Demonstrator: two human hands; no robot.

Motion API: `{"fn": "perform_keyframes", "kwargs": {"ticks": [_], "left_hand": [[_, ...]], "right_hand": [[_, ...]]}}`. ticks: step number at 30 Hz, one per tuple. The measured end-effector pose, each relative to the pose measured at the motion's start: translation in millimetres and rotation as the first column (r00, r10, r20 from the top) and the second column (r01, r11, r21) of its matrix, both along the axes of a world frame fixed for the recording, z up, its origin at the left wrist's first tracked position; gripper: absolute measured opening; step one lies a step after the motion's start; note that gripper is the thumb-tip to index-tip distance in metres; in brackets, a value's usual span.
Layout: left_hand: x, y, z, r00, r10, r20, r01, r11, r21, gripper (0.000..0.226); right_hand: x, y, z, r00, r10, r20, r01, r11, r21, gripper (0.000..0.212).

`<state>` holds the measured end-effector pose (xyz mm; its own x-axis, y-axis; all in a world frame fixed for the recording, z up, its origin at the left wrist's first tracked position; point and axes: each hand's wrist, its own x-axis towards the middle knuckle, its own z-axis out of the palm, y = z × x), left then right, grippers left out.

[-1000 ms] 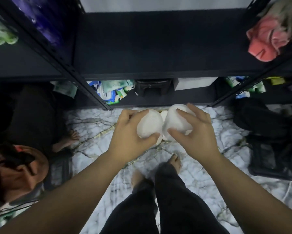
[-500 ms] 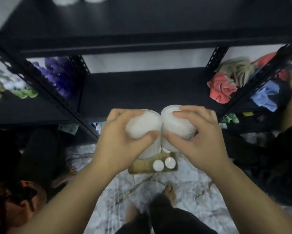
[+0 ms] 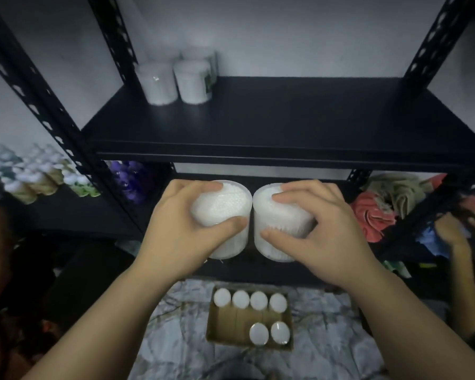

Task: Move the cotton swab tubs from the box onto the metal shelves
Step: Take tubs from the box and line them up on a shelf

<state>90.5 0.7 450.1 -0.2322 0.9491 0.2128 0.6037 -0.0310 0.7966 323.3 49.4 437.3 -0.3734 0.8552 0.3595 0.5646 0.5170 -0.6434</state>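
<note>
Head view, nearest first: a cardboard box [image 3: 249, 319] on the marble floor holds six white tubs [image 3: 258, 300] (four in one row, two in another). Above it, the left hand [image 3: 181, 231] clasps one cotton swab tub [image 3: 225, 204] and the right hand [image 3: 317, 231] clasps another [image 3: 280, 215], side by side, almost touching. Farther back, more tubs [image 3: 176, 78] stand on the black metal shelf [image 3: 285, 119].
</note>
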Motion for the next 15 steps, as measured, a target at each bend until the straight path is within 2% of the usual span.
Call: {"fn": "perform_keyframes", "kwargs": {"ticks": [7, 15], "left_hand": [[-28, 14, 12, 0.998, 0.064, -0.018, -0.063, 0.998, 0.011, 0.065], [-82, 56, 11, 0.997, 0.075, 0.025, -0.076, 0.996, 0.04, 0.062]], "right_hand": [[-21, 27, 11, 0.997, 0.071, 0.02, -0.071, 0.997, 0.019, 0.049], [-70, 63, 20, 1.0, -0.013, -0.024, 0.014, 0.999, 0.048, 0.047]]}}
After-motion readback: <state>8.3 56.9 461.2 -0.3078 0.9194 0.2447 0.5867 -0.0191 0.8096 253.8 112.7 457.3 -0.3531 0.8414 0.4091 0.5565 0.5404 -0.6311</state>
